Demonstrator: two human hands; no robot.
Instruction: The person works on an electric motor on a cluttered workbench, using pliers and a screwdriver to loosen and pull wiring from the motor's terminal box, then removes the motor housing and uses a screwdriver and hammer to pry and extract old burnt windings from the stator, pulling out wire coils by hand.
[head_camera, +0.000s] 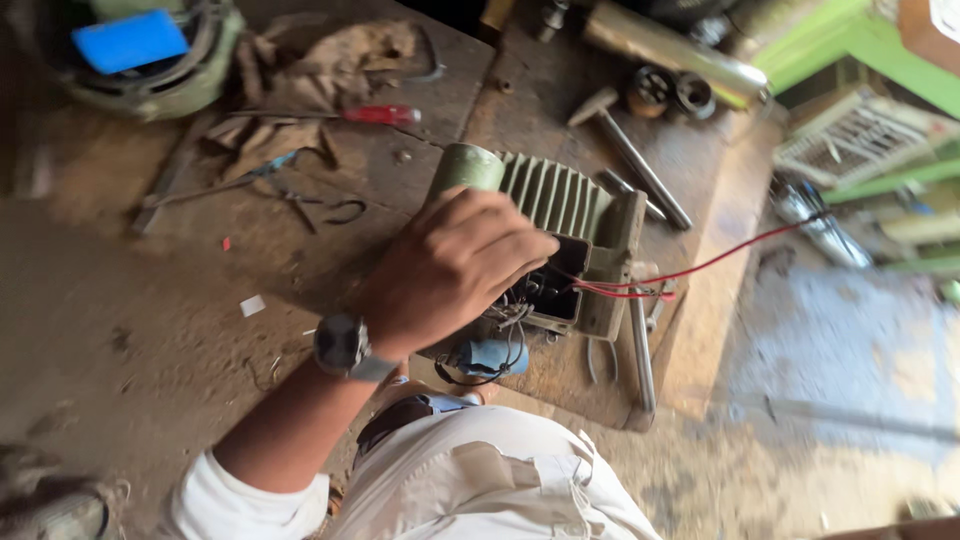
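Fingers (520, 250) of the left hand (450, 270) are curled into the open terminal box (555, 290) of the green finned motor (545, 195). What they grip cannot be told. The right hand is not shown.

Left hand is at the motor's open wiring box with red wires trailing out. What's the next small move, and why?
Probably lift the left hand slightly off the green motor. Its fingers cover the open wiring box, hiding where the red wires enter. The right hand is out of view.
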